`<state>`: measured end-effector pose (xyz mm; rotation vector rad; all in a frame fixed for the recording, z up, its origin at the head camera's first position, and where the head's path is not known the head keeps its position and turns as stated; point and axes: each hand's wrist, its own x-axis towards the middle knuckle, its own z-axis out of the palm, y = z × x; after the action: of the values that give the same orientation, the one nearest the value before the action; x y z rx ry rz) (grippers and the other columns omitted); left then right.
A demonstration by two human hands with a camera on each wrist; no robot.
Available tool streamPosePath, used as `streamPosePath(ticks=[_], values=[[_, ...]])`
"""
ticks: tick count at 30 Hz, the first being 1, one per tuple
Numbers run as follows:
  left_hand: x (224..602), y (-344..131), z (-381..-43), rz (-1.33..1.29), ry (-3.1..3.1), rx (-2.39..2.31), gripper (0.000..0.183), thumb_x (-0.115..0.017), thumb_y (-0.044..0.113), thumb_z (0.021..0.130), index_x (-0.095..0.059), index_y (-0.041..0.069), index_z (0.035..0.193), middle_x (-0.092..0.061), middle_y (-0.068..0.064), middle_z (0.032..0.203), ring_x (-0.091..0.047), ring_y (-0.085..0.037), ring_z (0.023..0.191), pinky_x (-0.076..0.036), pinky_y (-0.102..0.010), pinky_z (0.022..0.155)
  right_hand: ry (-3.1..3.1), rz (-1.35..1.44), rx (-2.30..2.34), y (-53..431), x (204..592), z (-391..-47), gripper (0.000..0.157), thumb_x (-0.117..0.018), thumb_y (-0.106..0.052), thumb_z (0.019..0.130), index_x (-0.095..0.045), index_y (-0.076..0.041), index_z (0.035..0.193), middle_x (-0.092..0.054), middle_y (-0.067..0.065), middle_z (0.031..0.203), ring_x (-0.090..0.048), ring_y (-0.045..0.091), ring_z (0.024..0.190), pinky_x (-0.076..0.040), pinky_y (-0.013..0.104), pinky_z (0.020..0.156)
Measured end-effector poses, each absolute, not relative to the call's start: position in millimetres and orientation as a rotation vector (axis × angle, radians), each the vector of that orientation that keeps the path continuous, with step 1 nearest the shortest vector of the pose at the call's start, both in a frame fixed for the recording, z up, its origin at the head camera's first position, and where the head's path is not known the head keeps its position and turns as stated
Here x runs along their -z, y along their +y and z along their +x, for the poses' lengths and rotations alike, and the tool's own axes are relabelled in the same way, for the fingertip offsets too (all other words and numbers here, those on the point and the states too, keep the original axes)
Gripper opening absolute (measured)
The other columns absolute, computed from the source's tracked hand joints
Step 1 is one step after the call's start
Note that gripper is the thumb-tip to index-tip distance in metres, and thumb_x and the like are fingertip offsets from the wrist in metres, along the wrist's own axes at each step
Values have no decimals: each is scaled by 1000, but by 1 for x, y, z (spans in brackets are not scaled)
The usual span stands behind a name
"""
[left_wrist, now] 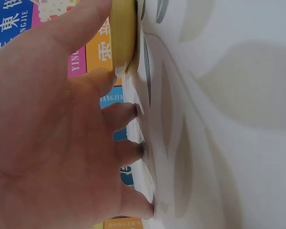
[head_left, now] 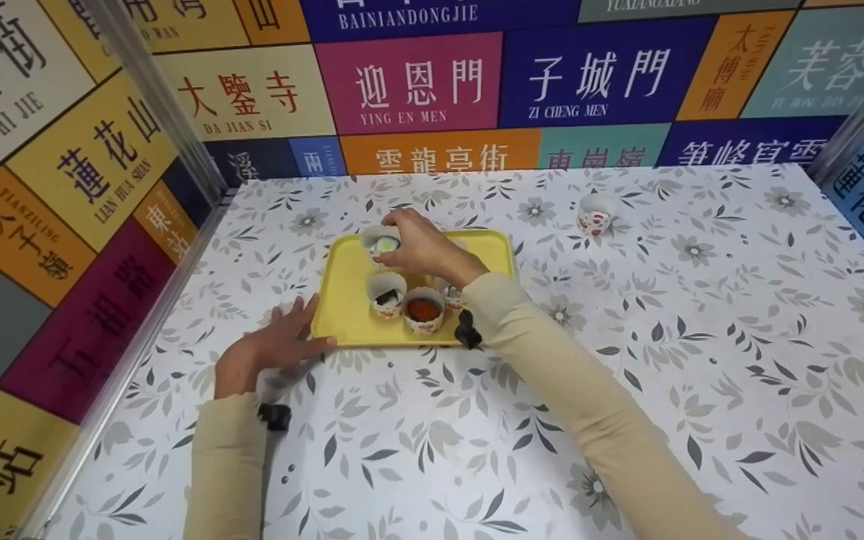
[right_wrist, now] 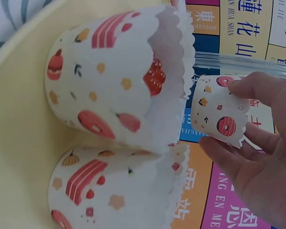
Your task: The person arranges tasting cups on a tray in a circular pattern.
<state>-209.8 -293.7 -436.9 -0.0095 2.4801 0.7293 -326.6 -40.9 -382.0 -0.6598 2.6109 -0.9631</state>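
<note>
My right hand [head_left: 428,244] holds a paper baking cup [head_left: 378,241] with something white and green inside, over the far left part of a yellow tray [head_left: 346,330]. In the right wrist view the thumb and fingers pinch the cup [right_wrist: 217,109] by its side, above the tray floor. My left hand [head_left: 274,345] is at the tray's near left corner, its thumb and index finger against the rim and the other fingertips on the tablecloth. On the tray stand a cup [head_left: 386,304] with a dark piece and a cup [head_left: 424,322] with red contents. My right wrist partly hides another cup [head_left: 453,298].
A single printed paper cup [head_left: 595,217] stands on the floral tablecloth [head_left: 672,360], right of the tray. Panels [head_left: 409,82] with large Chinese characters line the back and sides of the table.
</note>
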Motion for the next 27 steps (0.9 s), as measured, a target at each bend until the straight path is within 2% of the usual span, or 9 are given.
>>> streamPosePath(ticks=[10, 17, 21, 27], values=[[437, -294, -210, -3, 2487, -705, 100, -54, 66, 93, 7, 26, 161, 17, -12, 168, 25, -44, 151, 11, -69, 118, 2643, -692, 931, -57, 385, -325, 70, -74, -33, 90, -43, -7, 148, -45, 11, 150, -46, 23, 138, -40, 38, 116], [435, -293, -211, 86, 2492, -696, 100, -52, 63, 95, 7, 17, 161, 17, -21, 167, 24, -51, 149, 8, -75, 116, 2647, -648, 895, -63, 396, -325, 72, -76, -30, 89, -43, -5, 148, -47, 14, 150, -45, 25, 139, -37, 37, 118], [435, -293, -210, 55, 2484, -701, 99, -52, 64, 95, 8, 21, 161, 17, -17, 167, 25, -48, 149, 9, -73, 117, 2640, -654, 874, -64, 400, -326, 74, -77, -28, 88, -41, -4, 149, -46, 15, 151, -44, 26, 141, -35, 36, 121], [436, -295, -209, 42, 2493, -716, 100, -53, 64, 94, 7, 22, 161, 17, -16, 167, 25, -47, 150, 10, -71, 118, 2616, -711, 868, -65, 401, -325, 72, -75, -25, 89, -41, -1, 148, -51, 17, 143, -51, 28, 132, -44, 37, 112]])
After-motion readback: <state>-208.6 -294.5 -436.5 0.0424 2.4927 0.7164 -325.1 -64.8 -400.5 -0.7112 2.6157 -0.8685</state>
